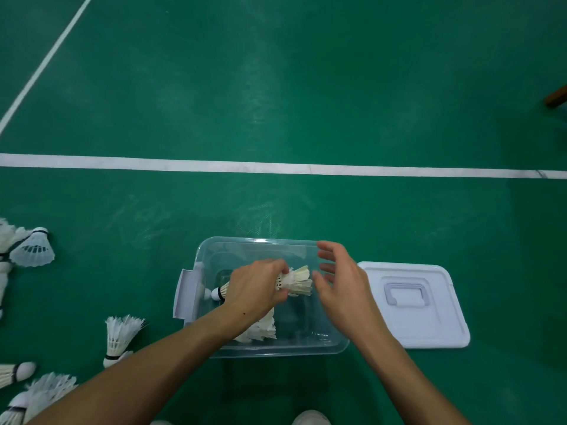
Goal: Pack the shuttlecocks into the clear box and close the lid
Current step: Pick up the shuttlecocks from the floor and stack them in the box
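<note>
Green court flooring [276,87] is filling the whole view, with one white line [276,168] running across it and a second white line [46,61] slanting away at the upper left. No brand, label or writing is showing legibly on anything.

One clear box [334,345] is sitting open on the floor near the person's feet, with a pale latch [185,294] hanging out at its left end. One white lid [435,326] is lying flat just to the right of it, handle recess facing up, apart from the box rim.

The left hand [256,291] is reaching over the box and gripping a feathered shuttlecock [296,282] sideways, fingers curled round its middle, its white cork with a dark band pointing left and its cream feathers fanning right. The right hand [340,280] is hovering just beside the feather end with fingers spread and relaxed, holding nothing. More white feathers [260,329] are lying inside the box under the left wrist; their number cannot be told.

Loose shuttlecocks are lying on the floor at the left: a plastic-skirted one [35,248] by the edge, a feathered one [121,337] near the box, another cork [24,369] below it, and further ones cut off by the frame, so a full count cannot be given. Two white shoe tips [311,418] are showing at the bottom.
</note>
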The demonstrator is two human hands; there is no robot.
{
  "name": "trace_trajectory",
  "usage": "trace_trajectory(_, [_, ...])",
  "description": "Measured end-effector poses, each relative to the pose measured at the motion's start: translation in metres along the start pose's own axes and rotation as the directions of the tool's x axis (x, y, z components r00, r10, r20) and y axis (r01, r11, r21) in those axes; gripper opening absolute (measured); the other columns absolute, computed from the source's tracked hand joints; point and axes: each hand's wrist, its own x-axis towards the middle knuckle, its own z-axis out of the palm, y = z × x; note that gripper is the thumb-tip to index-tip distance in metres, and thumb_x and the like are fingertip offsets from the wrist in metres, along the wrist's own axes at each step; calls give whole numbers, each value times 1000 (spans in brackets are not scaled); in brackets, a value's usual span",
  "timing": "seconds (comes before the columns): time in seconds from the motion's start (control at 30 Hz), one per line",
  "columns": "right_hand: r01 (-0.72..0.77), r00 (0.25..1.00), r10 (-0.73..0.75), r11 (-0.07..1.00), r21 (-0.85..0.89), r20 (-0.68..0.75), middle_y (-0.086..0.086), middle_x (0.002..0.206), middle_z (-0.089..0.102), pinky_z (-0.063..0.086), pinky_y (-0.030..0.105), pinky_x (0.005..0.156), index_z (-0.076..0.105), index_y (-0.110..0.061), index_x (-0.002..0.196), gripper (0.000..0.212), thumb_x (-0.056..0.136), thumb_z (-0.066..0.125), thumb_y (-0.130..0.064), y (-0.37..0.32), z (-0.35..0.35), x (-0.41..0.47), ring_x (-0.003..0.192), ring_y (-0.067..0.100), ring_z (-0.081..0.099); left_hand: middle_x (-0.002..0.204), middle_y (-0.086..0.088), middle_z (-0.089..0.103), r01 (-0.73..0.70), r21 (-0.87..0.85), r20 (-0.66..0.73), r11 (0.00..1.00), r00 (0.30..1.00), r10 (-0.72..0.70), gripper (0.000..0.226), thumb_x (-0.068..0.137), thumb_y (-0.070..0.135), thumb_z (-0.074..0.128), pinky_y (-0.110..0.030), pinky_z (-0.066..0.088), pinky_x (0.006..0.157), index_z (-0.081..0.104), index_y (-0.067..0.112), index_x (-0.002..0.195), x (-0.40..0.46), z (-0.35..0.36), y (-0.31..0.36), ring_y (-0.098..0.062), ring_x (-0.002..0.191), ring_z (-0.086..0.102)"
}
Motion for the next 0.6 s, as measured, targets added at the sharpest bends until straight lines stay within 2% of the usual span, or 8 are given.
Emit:
trace_trajectory(0.1, [-15, 999, 18, 996, 86, -32, -9, 124, 67, 51, 10, 84, 57, -24, 137, 42, 99, 63, -7, 4, -16, 0, 103, -4, 65, 127, 12, 69, -15, 2, 24, 1000, 1000, 15, 38, 91, 44, 75, -33, 50, 78, 64, 35, 127, 6, 10, 2, -16, 105, 68])
trace_trajectory(0.2, [-17, 998, 25, 991, 136, -61, -13, 116, 70, 50, 6, 78, 60, -27, 131, 37, 99, 64, -7, 9, -22, 2, 97, -7, 65, 134, 7, 68, -33, -12, 60, 999, 998, 33, 45, 92, 43, 77, -38, 57, 89, 64, 32, 134, 9, 18, 1, -19, 113, 68])
trace_trajectory(0.3, [-13, 997, 23, 991, 135, -69, -15, 112, 71, 52, 10, 79, 61, -28, 129, 36, 99, 64, -8, 10, -19, 4, 95, -5, 66, 133, 4, 70, -49, -50, 108, 998, 993, 54, 60, 86, 51, 81, -41, 56, 94, 61, 31, 139, 10, 21, -2, -22, 116, 68])
trace_trajectory(0.4, [3, 998, 5, 993, 115, -69, -16, 110, 71, 57, 25, 84, 61, -28, 129, 36, 98, 65, -11, 10, -14, 6, 94, -1, 67, 136, 3, 70, -60, -81, 56, 995, 996, 64, 76, 81, 57, 83, -39, 57, 94, 56, 29, 146, 5, 7, -1, -23, 120, 67])
trace_trajectory(0.47, [12, 997, -4, 994, 109, -78, -16, 109, 71, 60, 32, 85, 60, -29, 128, 35, 97, 66, -14, 9, -12, 7, 94, -1, 68, 134, 5, 71, -71, -108, -41, 992, 997, 67, 71, 82, 60, 80, -40, 58, 95, 59, 29, 143, 0, -14, -1, -18, 119, 67])
trace_trajectory(0.6, [63, 995, -53, 990, 124, -79, -14, 107, 71, 61, 40, 87, 62, -27, 126, 36, 93, 72, -16, -2, -7, 10, 92, 2, 70, 109, 11, 75, -69, -357, -224, 931, 974, -13, 53, 82, 55, 82, -31, 60, 86, 70, 24, 123, -17, -67, -11, -3, 97, 68])
